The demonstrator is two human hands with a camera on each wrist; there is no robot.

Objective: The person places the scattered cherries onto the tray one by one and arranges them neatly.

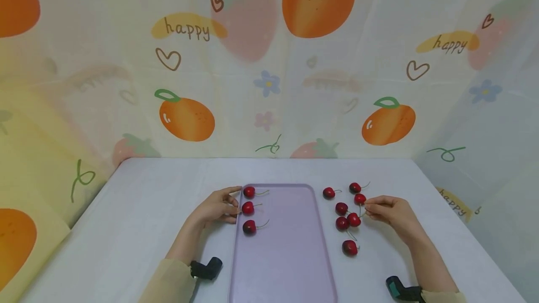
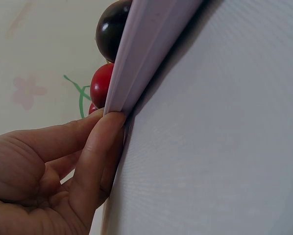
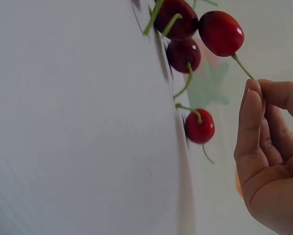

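My left hand (image 1: 219,207) is at the left rim of a lilac tray (image 1: 290,247), holding that edge between thumb and fingers; the thumb (image 2: 100,142) presses its outer side. Three dark red cherries (image 1: 249,227) with green stems lie in a column inside the tray, along that left edge. To the right of the tray, my right hand (image 1: 391,214) pinches the stem of a cherry (image 3: 221,33) between thumb and index fingertips. This cherry (image 1: 353,219) hangs beside other cherries and overlaps them in the right wrist view.
Several loose cherries (image 1: 350,248) are grouped on the white tabletop (image 1: 168,176) right of the tray. A fruit-print cloth (image 1: 290,60) hangs behind the table and along its sides. Black wrist devices (image 1: 206,269) sit on both forearms.
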